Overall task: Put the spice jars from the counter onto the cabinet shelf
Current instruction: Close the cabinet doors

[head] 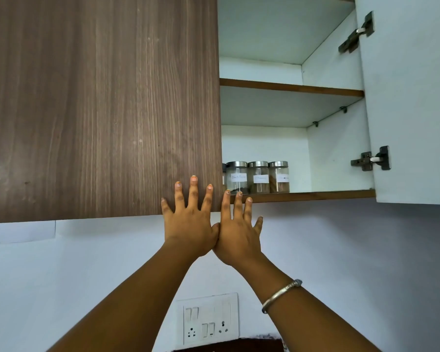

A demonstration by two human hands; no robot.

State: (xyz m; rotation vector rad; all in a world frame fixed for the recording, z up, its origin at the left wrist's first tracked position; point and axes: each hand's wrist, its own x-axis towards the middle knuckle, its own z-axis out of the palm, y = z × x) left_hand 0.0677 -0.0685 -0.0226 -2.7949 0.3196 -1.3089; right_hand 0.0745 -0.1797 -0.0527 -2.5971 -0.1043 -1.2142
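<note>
Empty and spread flat, the left hand (188, 222) and right hand (235, 231) rest by the brown wood-grain cabinet door (99, 105), while steel-lidded glass spice jars (258, 177) stand on the lower shelf (315, 195), so placing looks finished unless more jars wait below.

Home kitchen: wall cabinet (102, 105), spice jars (258, 177)

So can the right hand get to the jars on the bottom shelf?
Probably yes. The right hand is empty, its fingers already at the shelf edge, the right door is swung open, and nothing stands before the jars.
</note>
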